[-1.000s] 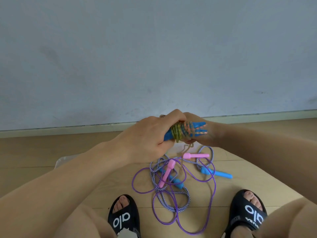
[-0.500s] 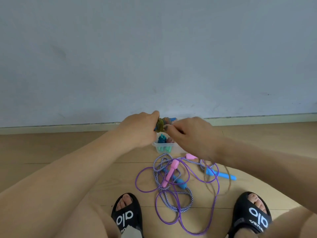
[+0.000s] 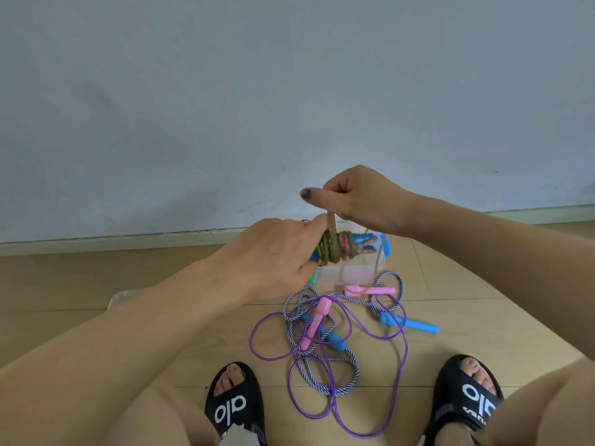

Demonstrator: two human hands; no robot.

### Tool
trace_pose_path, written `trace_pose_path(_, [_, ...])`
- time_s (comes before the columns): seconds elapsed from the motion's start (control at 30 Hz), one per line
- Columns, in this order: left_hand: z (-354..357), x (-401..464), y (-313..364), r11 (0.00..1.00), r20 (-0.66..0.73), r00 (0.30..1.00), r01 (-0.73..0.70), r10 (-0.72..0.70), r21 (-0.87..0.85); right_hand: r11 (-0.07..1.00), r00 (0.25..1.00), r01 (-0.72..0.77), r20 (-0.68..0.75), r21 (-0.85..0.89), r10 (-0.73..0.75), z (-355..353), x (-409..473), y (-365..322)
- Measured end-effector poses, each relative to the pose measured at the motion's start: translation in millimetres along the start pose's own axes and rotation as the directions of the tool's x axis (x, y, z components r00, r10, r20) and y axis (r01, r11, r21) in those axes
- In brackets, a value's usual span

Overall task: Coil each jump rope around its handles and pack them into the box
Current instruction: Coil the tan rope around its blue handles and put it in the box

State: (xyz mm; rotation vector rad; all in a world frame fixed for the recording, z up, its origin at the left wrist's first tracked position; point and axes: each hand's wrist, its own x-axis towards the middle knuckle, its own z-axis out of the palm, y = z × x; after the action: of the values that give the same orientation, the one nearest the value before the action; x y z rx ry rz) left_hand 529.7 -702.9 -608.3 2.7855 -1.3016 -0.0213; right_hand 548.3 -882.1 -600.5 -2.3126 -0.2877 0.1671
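Handles (image 3: pixel 360 245) lie level, tips right; rope (image 3: pixel 331 224) rises upright.

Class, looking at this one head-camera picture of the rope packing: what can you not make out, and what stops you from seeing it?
- Blue handles, head view: how many, hidden by the coiled rope and left hand.
- Box: contents, screened by both hands; right hand pulls a motion-blurred strand.
- Purple rope and striped rope: tangled, crossings unclear.
- Clear object: mostly behind the left forearm.
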Motion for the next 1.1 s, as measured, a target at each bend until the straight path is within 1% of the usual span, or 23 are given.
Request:
trace_pose_path(0.07, [-3,-3,-3,0.987,-0.11,0.993,0.027,-0.045,-0.158,0.978,0.995,-0.08,0.067,0.192,0.068,3,-2,4])
trace_pose_path(0.13, [-6,-4,-6,0.953,-0.165,0.982,0.036,-0.089,-0.3,0.9,0.983,-0.178,0.103,0.398,0.149,10,-4,10])
trace_pose_path(0.17, [-6,-4,-7,0.927,-0.184,0.974,0.052,-0.129,-0.372,0.859,0.975,-0.221,0.119,0.463,0.187,15,-5,11])
trace_pose_path(0.2, [-6,-3,-8,0.894,-0.203,0.962,0.078,-0.184,-0.442,0.83,0.965,-0.261,0.13,0.492,0.226,19,-6,12])
trace_pose_path(0.23, [-7,-2,-9,0.856,-0.217,0.944,0.11,-0.249,-0.506,0.833,0.957,-0.287,0.118,0.472,0.263,24,-7,12])
trace_pose_path(0.27, [-7,0,-12,0.817,-0.212,0.925,0.151,-0.316,-0.557,0.862,0.954,-0.296,0.081,0.412,0.289,28,-9,13])
trace_pose_path(0.33, [-5,6,-20,0.754,-0.134,0.898,0.261,-0.418,-0.603,0.918,0.952,-0.297,0.008,0.264,0.306,36,-14,15])
trace_pose_path(0.4, [0,9,-31,0.739,-0.029,0.887,0.366,-0.462,-0.566,0.942,0.953,-0.296,-0.022,0.16,0.303,42,-21,11])
trace_pose_path(0.47, [6,9,-41,0.745,0.034,0.879,0.422,-0.475,-0.517,0.964,0.964,-0.262,-0.038,0.037,0.263,46,-27,2])
trace_pose_path(0.57, [12,11,-43,0.791,0.076,0.878,0.46,-0.472,-0.405,0.969,0.985,-0.159,-0.092,-0.187,0.143,45,-30,-9])
trace_pose_path(0.67, [14,9,-40,0.837,0.084,0.881,0.469,-0.465,-0.281,0.941,0.991,-0.073,-0.129,-0.33,0.032,33,-31,-15])
trace_pose_path(0.77, [15,6,-38,0.92,0.113,0.918,0.388,-0.379,-0.064,0.952,0.981,0.008,-0.181,-0.304,-0.067,14,-27,-22])
trace_pose_path(0.9, [12,5,-22,0.979,0.136,0.971,0.192,-0.199,0.062,0.965,0.973,0.071,-0.197,-0.252,-0.123,-1,-15,-21])
trace_pose_path(0.97, [9,4,-12,0.991,0.103,0.987,0.123,-0.127,0.045,0.973,0.977,0.068,-0.18,-0.222,-0.11,-3,-9,-13])
trace_pose_path(1.03, [6,2,-8,0.997,0.027,0.997,0.078,-0.077,-0.014,0.984,0.983,0.062,-0.158,-0.167,-0.089,-6,-3,-6])
trace_pose_path(1.1, [3,0,-9,0.995,-0.062,0.997,0.039,-0.045,-0.086,0.995,0.993,0.042,-0.103,-0.094,-0.051,-7,1,2])
